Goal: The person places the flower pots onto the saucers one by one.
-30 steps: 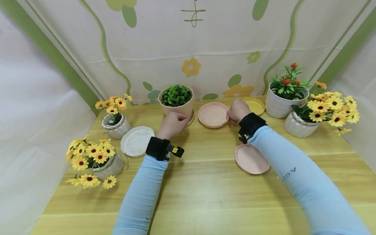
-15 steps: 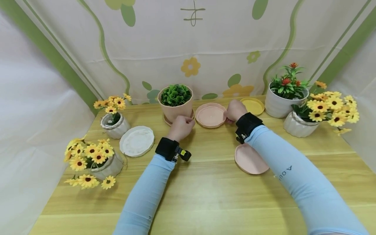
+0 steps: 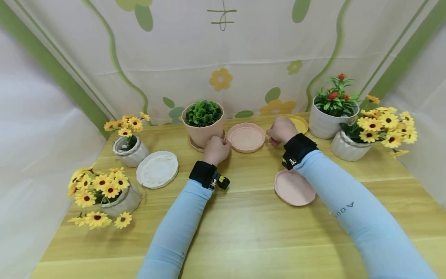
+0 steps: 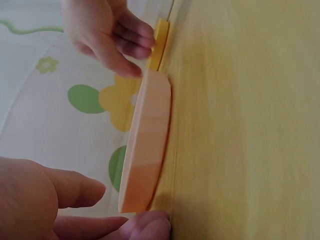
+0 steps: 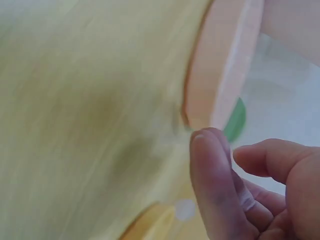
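Note:
In the head view a pink scalloped saucer (image 3: 246,137) lies flat at the back of the table. My left hand (image 3: 217,150) is at its left side, in front of a pink pot (image 3: 204,133) of green leaves on a matching saucer. In the left wrist view the left thumb (image 4: 82,189) stands apart from the fingers, whose tips are right at the pink saucer's edge. My right hand (image 3: 283,130) is just off the saucer's right side, before a yellow saucer (image 3: 299,123). The right wrist view shows its thumb (image 5: 270,159) and forefinger parted, holding nothing.
A white saucer (image 3: 157,169) and two pots of yellow flowers (image 3: 130,153) (image 3: 122,199) stand left. Another pink saucer (image 3: 294,188) lies partly under my right forearm. At right are a white pot (image 3: 332,122) with red flowers and a ribbed pot (image 3: 350,146) of yellow flowers.
My left hand has moved right, from the pink pot's front toward the saucer beside it. My right hand has come off that saucer's right edge, leaving a small gap. The head view has shifted slightly.

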Demonstrator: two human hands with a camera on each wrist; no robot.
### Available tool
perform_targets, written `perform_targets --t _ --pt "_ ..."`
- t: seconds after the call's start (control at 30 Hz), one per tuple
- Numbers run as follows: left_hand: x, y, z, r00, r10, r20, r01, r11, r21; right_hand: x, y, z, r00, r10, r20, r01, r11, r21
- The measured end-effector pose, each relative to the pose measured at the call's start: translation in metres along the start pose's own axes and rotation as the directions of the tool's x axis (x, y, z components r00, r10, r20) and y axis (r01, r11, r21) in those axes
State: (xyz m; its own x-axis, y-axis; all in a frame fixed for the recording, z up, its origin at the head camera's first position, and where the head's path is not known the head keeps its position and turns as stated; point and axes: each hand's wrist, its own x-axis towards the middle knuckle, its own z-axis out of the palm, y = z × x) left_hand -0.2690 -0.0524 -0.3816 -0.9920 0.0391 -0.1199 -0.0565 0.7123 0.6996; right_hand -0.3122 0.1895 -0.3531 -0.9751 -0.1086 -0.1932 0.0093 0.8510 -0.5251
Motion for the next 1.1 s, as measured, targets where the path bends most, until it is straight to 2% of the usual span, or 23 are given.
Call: perform_targets --t 0.17,0.47,0.57,0.63,0.7,0.77,0.9,0.93,1.0,1.03,1.1 --pt "0.001 0.002 0.003 0.999 0.001 -0.047 0.002 0.998 0.057 -0.019 0.006 -0.013 1.000 0.000 -0.030 0.001 0.999 0.051" --pt "0.003 0.002 0.013 0.993 0.033 -0.116 -0.018 0.992 0.125 -0.058 0.028 -0.026 0.990 -0.047 -0.129 0.064 0.989 0.130" --pt "0.006 0.000 0.016 0.992 0.030 -0.122 -0.013 0.990 0.137 -0.069 0.036 -0.028 0.980 -0.058 -0.191 0.083 0.989 0.123" --pt "0.007 -0.002 0.018 0.993 0.023 -0.119 -0.007 0.991 0.133 -0.074 0.041 -0.028 0.965 -0.083 -0.248 0.107 0.991 0.085" --pt "0.008 -0.002 0.018 0.993 0.014 -0.118 0.000 0.993 0.121 -0.078 0.046 -0.027 0.937 -0.133 -0.322 0.149 0.988 0.026" --pt "0.009 -0.002 0.018 0.993 0.004 -0.114 0.007 0.995 0.099 -0.081 0.050 -0.026 0.891 -0.206 -0.405 0.199 0.978 -0.059" --pt "0.012 -0.001 0.017 0.994 -0.015 -0.104 0.022 0.998 0.066 -0.084 0.056 -0.031 0.744 -0.349 -0.570 0.261 0.937 -0.234" --pt "0.013 0.000 0.017 0.995 -0.016 -0.101 0.022 0.998 0.067 -0.084 0.057 -0.034 0.703 -0.375 -0.604 0.260 0.926 -0.273" --pt "0.014 0.000 0.017 0.995 -0.012 -0.098 0.020 0.997 0.072 -0.082 0.061 -0.041 0.642 -0.397 -0.656 0.239 0.916 -0.321" --pt "0.014 0.001 0.016 0.995 -0.012 -0.097 0.019 0.997 0.074 -0.081 0.062 -0.045 0.625 -0.396 -0.672 0.220 0.916 -0.335" --pt "0.015 0.002 0.016 0.996 -0.016 -0.091 0.022 0.997 0.071 -0.078 0.067 -0.051 0.612 -0.386 -0.691 0.181 0.918 -0.352"
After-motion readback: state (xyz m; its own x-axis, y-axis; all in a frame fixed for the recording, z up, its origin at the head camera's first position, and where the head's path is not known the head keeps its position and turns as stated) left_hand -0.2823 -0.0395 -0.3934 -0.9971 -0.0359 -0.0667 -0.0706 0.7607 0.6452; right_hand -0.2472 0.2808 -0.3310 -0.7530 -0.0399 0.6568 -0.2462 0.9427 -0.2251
